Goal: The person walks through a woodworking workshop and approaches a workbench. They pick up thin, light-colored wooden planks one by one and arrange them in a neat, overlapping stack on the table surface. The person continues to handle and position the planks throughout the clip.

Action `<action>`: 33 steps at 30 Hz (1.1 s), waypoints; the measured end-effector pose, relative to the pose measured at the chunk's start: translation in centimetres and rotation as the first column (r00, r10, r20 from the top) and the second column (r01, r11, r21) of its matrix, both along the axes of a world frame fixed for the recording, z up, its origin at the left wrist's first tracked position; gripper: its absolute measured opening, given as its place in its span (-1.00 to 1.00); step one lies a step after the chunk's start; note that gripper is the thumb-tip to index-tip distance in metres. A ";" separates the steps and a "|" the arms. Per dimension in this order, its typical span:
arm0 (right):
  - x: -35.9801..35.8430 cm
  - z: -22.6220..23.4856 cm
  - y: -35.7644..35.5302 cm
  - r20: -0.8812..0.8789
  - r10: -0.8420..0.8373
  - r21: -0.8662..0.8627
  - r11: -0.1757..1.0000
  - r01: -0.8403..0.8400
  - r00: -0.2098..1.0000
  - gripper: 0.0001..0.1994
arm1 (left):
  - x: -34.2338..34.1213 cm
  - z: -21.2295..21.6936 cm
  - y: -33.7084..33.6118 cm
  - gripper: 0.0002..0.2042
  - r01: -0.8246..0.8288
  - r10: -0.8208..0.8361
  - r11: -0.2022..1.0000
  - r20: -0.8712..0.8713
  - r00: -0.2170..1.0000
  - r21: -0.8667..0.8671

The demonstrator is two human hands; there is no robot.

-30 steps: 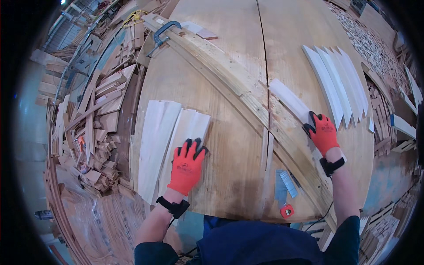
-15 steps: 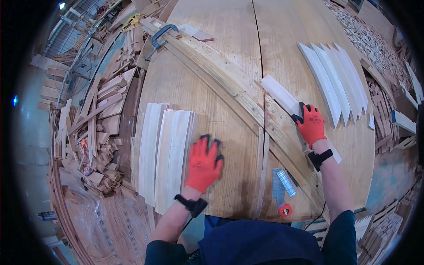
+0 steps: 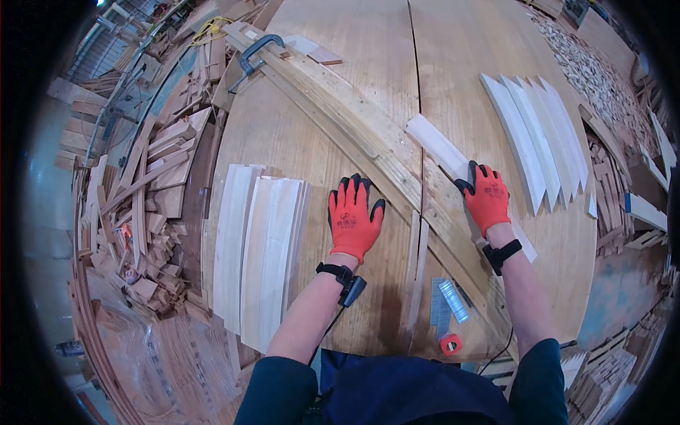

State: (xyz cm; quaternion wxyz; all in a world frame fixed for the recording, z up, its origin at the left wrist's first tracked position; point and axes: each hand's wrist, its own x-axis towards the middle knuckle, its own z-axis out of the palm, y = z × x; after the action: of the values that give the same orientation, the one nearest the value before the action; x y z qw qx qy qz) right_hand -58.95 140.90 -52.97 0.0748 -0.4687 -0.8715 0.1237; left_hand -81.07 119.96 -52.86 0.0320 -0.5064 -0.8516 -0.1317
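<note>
My left hand [image 3: 354,221], in a red glove with black fingertips, lies over the bare tabletop with its fingers stretched out. It is nearest to a stack of pale wooden boards [image 3: 261,248] on its left and holds nothing. My right hand [image 3: 487,193], gloved the same way, grips a pale wooden board [image 3: 440,147], thumb on one side and fingers over the other. That board lies slantwise along the right side of a long wooden rail [image 3: 375,152]. Part of the board is hidden under my palm, and its lower end shows beside my wrist.
A C-clamp [image 3: 253,55] holds the rail's far end. Several angled-cut pale boards [image 3: 535,138] lie at the right. Near the front edge are nail strips [image 3: 453,301] and a red tape measure [image 3: 450,345]. Heaped wood offcuts [image 3: 159,280] stand left of the table [image 3: 368,312].
My left hand has moved up and right, away from the stack, and now lies flat. My right hand and its board have shifted slightly up and left.
</note>
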 end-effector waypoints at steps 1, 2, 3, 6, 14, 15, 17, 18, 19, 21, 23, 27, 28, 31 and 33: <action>-0.3 0.2 0.0 0.019 -0.005 0.000 1.000 0.005 1.000 -0.39 | -0.2 0.0 0.1 -0.34 -0.001 0.001 1.000 0.003 1.000 -0.002; -0.6 0.5 -0.1 0.038 -0.011 0.000 1.000 0.011 0.999 -0.39 | -0.3 -0.1 0.1 -0.34 -0.002 0.002 1.000 0.007 1.000 -0.004; -0.7 0.6 -0.1 0.058 -0.017 0.000 1.000 0.017 0.998 -0.40 | -0.5 -0.2 0.1 -0.34 -0.003 0.003 1.000 0.011 1.000 -0.006; -0.6 0.4 0.0 0.021 -0.028 0.000 1.000 0.028 0.999 -0.40 | -0.9 -0.3 0.3 -0.34 0.009 -0.009 1.000 -0.008 1.000 0.006; -0.7 -0.1 -0.6 0.035 -0.034 -0.049 0.998 0.036 0.999 -0.40 | -2.5 -1.5 0.3 -0.35 0.057 -0.056 0.997 -0.009 0.998 0.053; -0.8 -0.3 -0.6 0.039 -0.032 -0.057 0.998 0.035 0.999 -0.40 | -2.9 -2.0 0.2 -0.36 0.067 -0.066 0.996 -0.014 0.998 0.065; -0.5 -1.2 -0.3 -0.009 -0.043 -0.076 0.996 0.042 0.999 -0.41 | -3.3 -2.6 0.5 -0.37 0.086 -0.083 0.991 -0.034 0.996 0.099; -0.5 -1.7 -0.3 -0.034 -0.048 -0.086 0.995 0.045 0.998 -0.41 | -3.5 -2.9 0.6 -0.37 0.097 -0.092 0.989 -0.045 0.995 0.115; -0.7 -1.9 -0.6 -0.008 -0.065 -0.071 0.995 0.064 0.998 -0.42 | -3.6 -3.2 0.6 -0.37 0.104 -0.099 0.988 -0.050 0.994 0.111; -1.0 -2.6 -1.4 0.040 -0.104 -0.043 0.993 0.106 0.994 -0.43 | -3.7 -3.6 0.6 -0.38 0.122 -0.117 0.987 -0.061 0.991 0.103; -1.1 -3.7 -2.1 0.049 -0.128 -0.023 0.991 0.129 0.991 -0.42 | -4.0 -4.4 0.3 -0.38 0.140 -0.134 0.983 -0.052 0.990 0.121; -1.5 -5.3 -2.9 0.062 -0.191 -0.031 0.981 0.193 0.980 -0.41 | -4.5 -6.6 0.0 -0.37 0.178 -0.164 0.972 -0.102 0.981 0.156; -1.6 -5.9 -3.2 0.075 -0.203 -0.030 0.978 0.205 0.976 -0.40 | -4.6 -7.1 -0.1 -0.37 0.184 -0.170 0.971 -0.100 0.980 0.152; -1.5 -7.3 -3.8 0.095 -0.228 -0.003 0.973 0.229 0.969 -0.39 | -4.7 -8.5 -0.4 -0.37 0.199 -0.184 0.967 -0.106 0.977 0.157; -1.3 -8.0 -3.8 0.081 -0.236 0.044 0.971 0.233 0.968 -0.39 | -4.7 -9.1 -0.2 -0.37 0.210 -0.190 0.960 -0.120 0.974 0.183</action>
State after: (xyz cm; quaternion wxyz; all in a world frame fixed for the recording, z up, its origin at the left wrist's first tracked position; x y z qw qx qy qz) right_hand -60.27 137.15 -60.99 0.0593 -0.5720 -0.8143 0.0790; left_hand -85.77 119.79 -61.97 0.1111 -0.5903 -0.7763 -0.1912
